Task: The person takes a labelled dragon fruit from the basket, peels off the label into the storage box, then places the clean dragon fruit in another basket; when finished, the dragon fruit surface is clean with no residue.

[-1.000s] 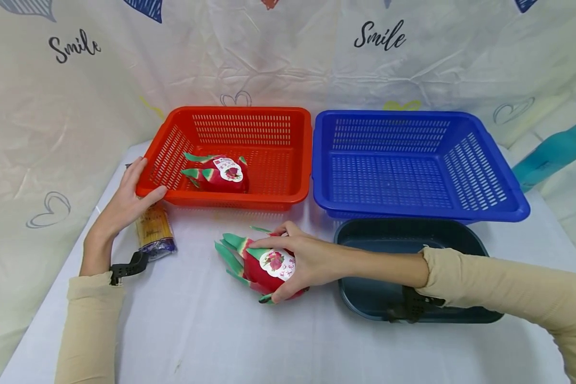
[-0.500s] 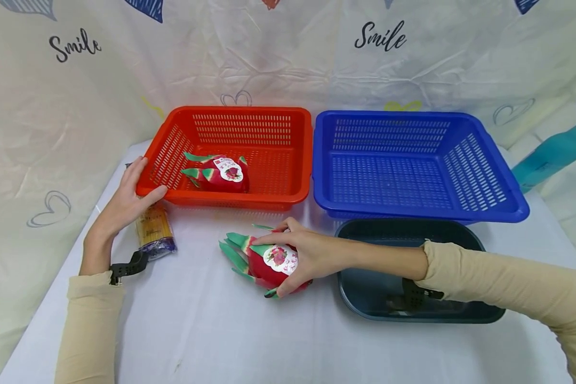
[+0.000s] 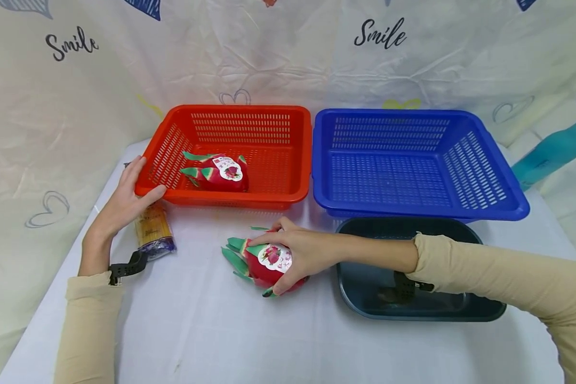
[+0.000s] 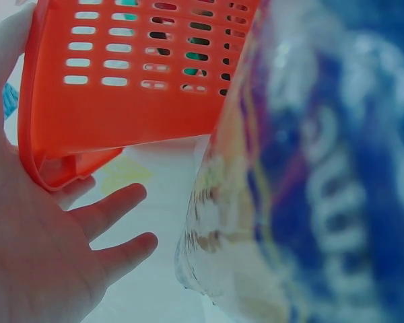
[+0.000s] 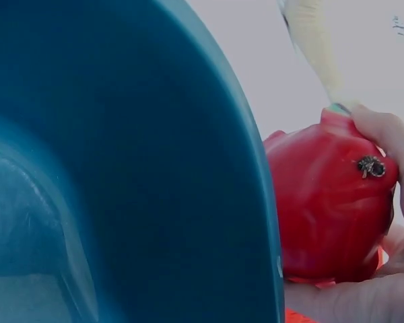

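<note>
My right hand (image 3: pixel 303 253) grips a red dragon fruit (image 3: pixel 256 269) with green leaf tips and a white label, low over the table left of the dark tray. In the right wrist view the dragon fruit's (image 5: pixel 330 202) stem end shows, with fingers curled along its side. My left hand (image 3: pixel 127 200) rests against the near left corner of the red basket (image 3: pixel 235 200), its fingers and thumb extended. The left wrist view shows these fingers (image 4: pixel 124 259) spread by the basket corner. A second dragon fruit (image 3: pixel 216 178) lies inside that basket.
A blue basket (image 3: pixel 422 209) stands right of the red one. In front of it lies a dark blue-green tray (image 3: pixel 413 312), partly under my right forearm. A clear pack of yellow sticks (image 3: pixel 153 226) lies by my left wrist. A turquoise bottle (image 3: pixel 552 154) is at the far right.
The dragon fruit in my right hand has turned a little and its leaf tips have shifted slightly right. My left hand keeps its place at the basket corner.
</note>
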Tool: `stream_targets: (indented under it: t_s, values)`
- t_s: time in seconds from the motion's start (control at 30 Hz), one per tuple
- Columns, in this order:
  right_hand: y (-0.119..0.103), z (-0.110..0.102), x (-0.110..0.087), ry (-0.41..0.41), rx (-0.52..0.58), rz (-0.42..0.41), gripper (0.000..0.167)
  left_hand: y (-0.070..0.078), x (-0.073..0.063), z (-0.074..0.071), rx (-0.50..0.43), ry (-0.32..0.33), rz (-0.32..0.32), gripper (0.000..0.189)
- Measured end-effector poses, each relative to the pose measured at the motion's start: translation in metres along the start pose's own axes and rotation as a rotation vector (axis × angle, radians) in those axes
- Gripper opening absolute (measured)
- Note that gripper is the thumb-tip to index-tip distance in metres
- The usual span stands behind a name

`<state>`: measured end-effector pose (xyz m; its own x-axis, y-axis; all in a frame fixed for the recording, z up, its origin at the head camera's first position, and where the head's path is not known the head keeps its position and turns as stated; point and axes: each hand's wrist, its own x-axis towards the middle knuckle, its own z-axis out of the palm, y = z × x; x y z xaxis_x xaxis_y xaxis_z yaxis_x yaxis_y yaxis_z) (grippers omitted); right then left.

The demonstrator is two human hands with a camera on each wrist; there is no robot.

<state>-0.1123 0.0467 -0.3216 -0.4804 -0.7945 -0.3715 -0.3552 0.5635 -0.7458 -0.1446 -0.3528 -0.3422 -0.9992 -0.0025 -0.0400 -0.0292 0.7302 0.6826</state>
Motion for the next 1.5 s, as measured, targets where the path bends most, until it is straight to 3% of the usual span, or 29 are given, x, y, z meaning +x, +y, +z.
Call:
stream_targets:
  t_s: [0.7, 1.3, 1.4, 1.5]
  values:
    - [0.001, 0.008, -0.005, 0.069, -0.072, -0.091, 0.086, -0.004, 0.001, -0.001, 0.017, -0.009, -0.002, 0.088]
    - [-0.003, 0.018, -0.020, 0.317, -0.293, -0.071, 0.093, -0.002, 0.002, -0.001, 0.057, -0.005, 0.008, 0.090]
    - [-0.005, 0.020, -0.021, 0.351, -0.369, -0.060, 0.096, 0.001, 0.001, -0.002, 0.080, 0.019, 0.016, 0.092]
    - [-0.007, 0.020, -0.022, 0.374, -0.423, -0.053, 0.099, 0.011, -0.004, -0.003, 0.097, 0.113, 0.092, 0.090]
